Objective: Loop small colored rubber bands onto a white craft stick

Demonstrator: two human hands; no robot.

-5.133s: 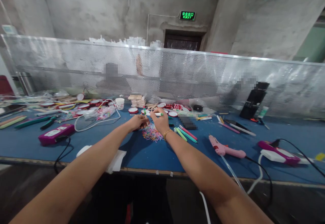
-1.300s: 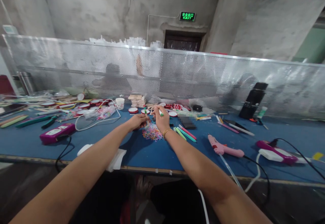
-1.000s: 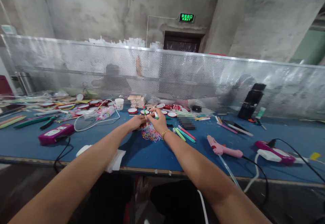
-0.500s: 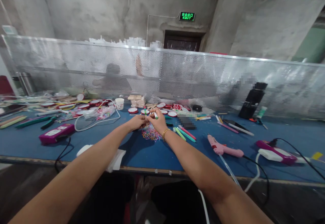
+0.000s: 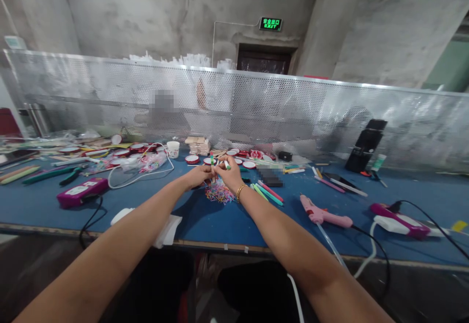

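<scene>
My left hand [image 5: 200,176] is closed on a narrow upright stick [image 5: 211,159] with pinkish-red and green bands near its top. My right hand [image 5: 229,175] is closed beside it, fingertips at the stick. A white marker with a green end [image 5: 227,165] sticks out from the right hand's fingers. Directly beneath both hands lies a loose pile of short, thin, many-coloured pieces [image 5: 221,193] on the blue table [image 5: 205,225]. The lower end of the stick is hidden by fingers.
Bright markers [image 5: 269,194] lie right of the pile. Farther right are a pink glue gun [image 5: 324,215] with a cord and a purple-white power strip [image 5: 401,221]. Another purple power strip [image 5: 83,192] sits left. A paper cup [image 5: 173,150] and wooden sticks [image 5: 198,145] stand behind.
The banded stick has shifted slightly right and stands a little higher between my fingers. Both hands stay together above the pile; the marker remains in my right hand.
</scene>
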